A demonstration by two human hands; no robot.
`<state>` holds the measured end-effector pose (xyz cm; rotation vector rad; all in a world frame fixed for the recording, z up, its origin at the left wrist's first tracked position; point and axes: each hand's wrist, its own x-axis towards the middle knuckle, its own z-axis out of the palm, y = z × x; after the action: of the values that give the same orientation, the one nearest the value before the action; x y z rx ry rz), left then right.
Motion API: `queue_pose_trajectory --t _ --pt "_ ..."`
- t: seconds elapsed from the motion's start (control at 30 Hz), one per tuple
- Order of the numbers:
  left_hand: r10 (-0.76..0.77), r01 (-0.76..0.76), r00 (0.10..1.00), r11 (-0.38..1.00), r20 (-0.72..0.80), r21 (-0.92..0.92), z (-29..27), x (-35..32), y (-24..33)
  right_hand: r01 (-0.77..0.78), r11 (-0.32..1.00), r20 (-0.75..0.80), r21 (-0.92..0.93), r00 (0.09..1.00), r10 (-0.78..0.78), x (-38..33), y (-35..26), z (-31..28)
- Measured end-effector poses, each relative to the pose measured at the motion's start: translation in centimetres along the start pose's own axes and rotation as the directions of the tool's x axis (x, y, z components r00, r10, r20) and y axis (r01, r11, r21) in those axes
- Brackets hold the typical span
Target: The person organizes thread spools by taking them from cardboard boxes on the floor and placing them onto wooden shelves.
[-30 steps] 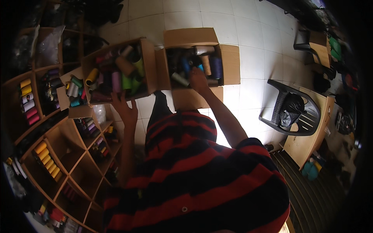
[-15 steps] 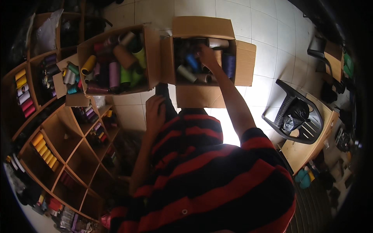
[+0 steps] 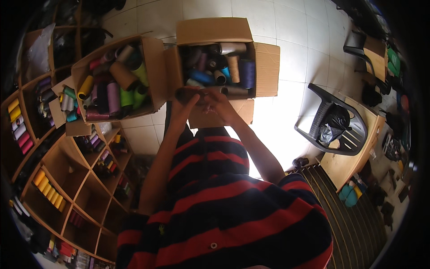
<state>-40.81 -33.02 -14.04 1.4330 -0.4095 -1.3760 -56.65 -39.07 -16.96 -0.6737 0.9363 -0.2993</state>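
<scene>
My left hand is closed around a dark thread spool at the near edge of the right cardboard box. My right hand meets it there, its fingers bent at the spool's right end, where the exact grip is partly hidden. Inside that box lie several thread cones, among them a tan cone, a navy cone, a blue cone and a pale cone. To the left, another cardboard box is filled with cones, including a brown cone and a purple cone.
Wooden cubbyhole shelves stand at the left, some holding yellow spools. A small carton of spools sits beside the left box. On the right are a black plastic chair with a black bag and a wooden table.
My right hand has come out of the right box toward me. My left hand has moved forward and right to meet it, and a dark spool is now between them.
</scene>
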Motion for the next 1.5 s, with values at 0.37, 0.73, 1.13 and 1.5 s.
queue_pose_trajectory --t 0.37,0.73,1.13,1.5 --pt "-0.237 0.265 0.945 0.958 -0.224 0.105 -3.1 -1.5 -1.2 -0.108 0.133 -0.158 -0.985 0.873 -0.462 5.9 -1.2 -5.2" --pt "-0.227 0.242 0.952 0.969 -0.203 0.051 -4.9 -2.3 -4.0 -0.109 -0.031 -0.074 -0.994 0.829 -0.554 7.3 -3.5 -6.7" --pt "-0.098 0.123 0.992 0.882 -0.077 0.455 -3.4 -0.8 -2.4 -0.081 -0.101 -0.047 -0.992 0.952 -0.303 4.0 -1.8 -5.3" --pt "0.01 -0.019 1.0 0.862 0.022 0.507 -1.6 3.7 -3.9 -0.184 0.084 -0.202 -0.979 0.916 -0.348 3.2 3.7 -6.2"
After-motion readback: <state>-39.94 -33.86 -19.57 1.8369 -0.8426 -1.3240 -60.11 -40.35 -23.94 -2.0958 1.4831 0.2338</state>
